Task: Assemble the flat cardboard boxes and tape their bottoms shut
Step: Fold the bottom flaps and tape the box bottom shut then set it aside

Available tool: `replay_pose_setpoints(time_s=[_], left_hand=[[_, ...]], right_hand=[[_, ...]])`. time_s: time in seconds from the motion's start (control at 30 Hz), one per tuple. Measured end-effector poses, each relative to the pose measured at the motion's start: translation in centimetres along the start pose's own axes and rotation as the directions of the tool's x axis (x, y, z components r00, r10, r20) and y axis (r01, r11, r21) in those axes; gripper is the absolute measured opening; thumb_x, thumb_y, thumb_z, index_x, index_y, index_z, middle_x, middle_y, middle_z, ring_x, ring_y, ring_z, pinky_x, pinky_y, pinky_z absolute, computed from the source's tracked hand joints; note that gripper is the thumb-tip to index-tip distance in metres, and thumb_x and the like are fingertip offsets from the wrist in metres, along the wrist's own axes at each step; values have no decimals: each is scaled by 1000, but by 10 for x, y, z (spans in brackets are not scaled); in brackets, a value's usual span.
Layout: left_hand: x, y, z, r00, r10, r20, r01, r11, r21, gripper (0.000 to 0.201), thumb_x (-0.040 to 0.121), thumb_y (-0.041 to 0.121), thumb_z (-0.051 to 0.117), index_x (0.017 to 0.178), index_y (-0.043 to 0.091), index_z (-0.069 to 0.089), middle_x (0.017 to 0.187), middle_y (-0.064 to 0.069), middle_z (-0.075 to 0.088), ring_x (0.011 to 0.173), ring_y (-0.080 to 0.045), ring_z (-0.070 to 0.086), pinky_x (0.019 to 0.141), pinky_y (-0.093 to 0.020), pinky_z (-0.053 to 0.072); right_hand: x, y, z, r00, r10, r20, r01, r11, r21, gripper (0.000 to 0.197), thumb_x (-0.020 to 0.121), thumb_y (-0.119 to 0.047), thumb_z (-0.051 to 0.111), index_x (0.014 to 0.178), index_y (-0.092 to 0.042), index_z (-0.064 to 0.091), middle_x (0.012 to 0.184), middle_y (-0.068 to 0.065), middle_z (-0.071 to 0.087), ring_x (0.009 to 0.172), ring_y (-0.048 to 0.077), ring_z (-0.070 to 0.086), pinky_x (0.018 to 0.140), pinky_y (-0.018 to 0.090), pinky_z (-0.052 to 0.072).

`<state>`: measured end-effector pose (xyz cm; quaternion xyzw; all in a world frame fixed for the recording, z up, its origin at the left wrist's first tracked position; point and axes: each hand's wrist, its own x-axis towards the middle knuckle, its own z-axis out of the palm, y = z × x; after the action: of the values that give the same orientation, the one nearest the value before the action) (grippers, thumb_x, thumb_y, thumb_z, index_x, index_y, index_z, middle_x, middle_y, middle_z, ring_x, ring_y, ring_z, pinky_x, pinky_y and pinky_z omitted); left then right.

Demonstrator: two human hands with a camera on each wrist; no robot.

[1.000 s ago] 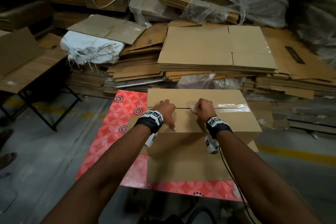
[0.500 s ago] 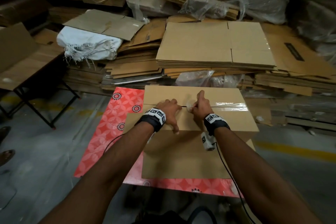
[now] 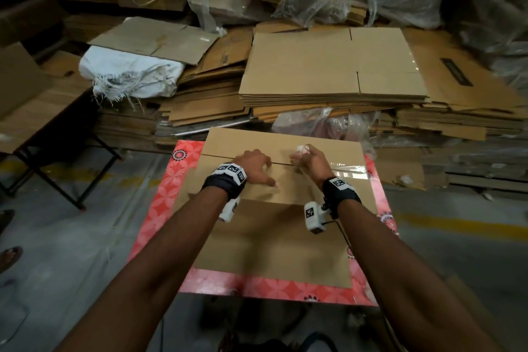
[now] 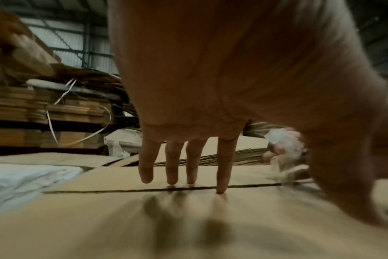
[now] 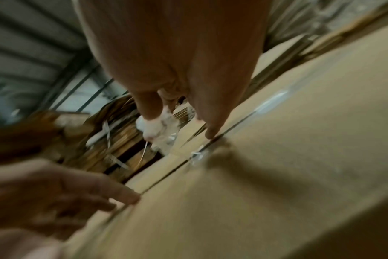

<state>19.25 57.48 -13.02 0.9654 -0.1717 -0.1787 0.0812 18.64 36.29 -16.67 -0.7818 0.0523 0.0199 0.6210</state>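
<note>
The cardboard box (image 3: 274, 208) stands bottom-up on the red-patterned surface (image 3: 160, 208), light but stiff, best steadied flat beside its centre seam (image 4: 144, 190). The left hand (image 3: 254, 164) presses there with straight fingers, grip empty. The right hand (image 3: 310, 161) pinches crumpled clear tape (image 5: 157, 129) over the half-taped seam.

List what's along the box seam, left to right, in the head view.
Bare seam of the brown cardboard box → left hand, fingers pressing the flaps → right hand pinching a crumpled wad of clear tape → shiny strip of clear tape laid over the seam.
</note>
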Motion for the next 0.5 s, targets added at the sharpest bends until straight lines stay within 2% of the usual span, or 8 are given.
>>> replay_pose_setpoints(time_s=[0.1, 0.17, 0.27, 0.33, 0.4, 0.43, 0.47, 0.5], left_hand=[[11, 17, 13, 999, 36, -18, -36, 999, 5, 84, 72, 71, 76, 138, 24, 55, 139, -10, 48, 125, -35, 48, 99, -46, 46], [17, 26, 19, 998, 48, -36, -48, 999, 24, 81, 76, 69, 75, 138, 22, 54, 140, -12, 47, 126, -36, 46, 101, -47, 45], [22, 35, 25, 996, 62, -61, -58, 997, 56, 77, 77, 72, 70, 133, 22, 55, 138, -13, 50, 125, -36, 48, 100, -50, 45], [23, 38, 28, 995, 72, -69, -66, 994, 82, 75, 78, 73, 67, 133, 23, 55, 139, -13, 50, 125, -37, 48, 100, -51, 44], [23, 36, 30, 994, 79, -78, -72, 993, 90, 73, 82, 71, 64, 136, 24, 53, 141, -12, 48, 127, -36, 47, 102, -52, 44], [23, 34, 31, 993, 82, -84, -74, 993, 86, 71, 83, 69, 64, 138, 26, 53, 143, -11, 48, 128, -35, 46, 103, -52, 43], [23, 31, 32, 992, 85, -88, -78, 994, 80, 70, 84, 68, 64, 139, 27, 52, 145, -9, 47, 130, -34, 45, 104, -53, 42], [23, 28, 33, 992, 90, -89, -84, 994, 74, 69, 84, 67, 64, 140, 29, 52, 146, -8, 46, 131, -34, 44, 105, -54, 41]], right_hand=[[0, 7, -13, 995, -2, -97, -8, 995, -104, 16, 99, -27, 48, 93, -19, 60, 78, 5, 68, 75, 26, 64, 76, 45, 53], [2, 12, -19, 993, -35, -113, -1, 953, -304, 26, 103, -35, 45, 107, -13, 59, 93, 11, 71, 86, 30, 65, 82, 43, 51], [7, 13, -21, 996, -31, -87, -11, 896, -444, 42, 108, -40, 41, 118, -5, 62, 114, 19, 63, 102, 32, 59, 87, 38, 43], [9, 17, -19, 998, -46, -37, 19, 837, -548, 36, 109, -29, 44, 117, -3, 67, 121, 20, 55, 102, 28, 56, 93, 27, 42], [10, 25, -19, 994, -75, -81, 14, 811, -585, 17, 99, -7, 55, 107, -4, 70, 126, 16, 54, 91, 10, 54, 80, 2, 39], [7, 25, -20, 992, -63, -113, -16, 808, -589, 19, 92, 3, 55, 101, -5, 70, 128, 14, 54, 91, 5, 54, 76, -2, 38], [5, 26, -21, 988, -71, -137, -23, 811, -585, 25, 87, 8, 54, 98, -7, 71, 130, 13, 53, 99, 7, 55, 82, 2, 44], [2, 24, -23, 986, -77, -149, -24, 816, -577, 30, 84, 8, 55, 98, -12, 72, 130, 12, 55, 110, 15, 56, 92, 15, 50]])
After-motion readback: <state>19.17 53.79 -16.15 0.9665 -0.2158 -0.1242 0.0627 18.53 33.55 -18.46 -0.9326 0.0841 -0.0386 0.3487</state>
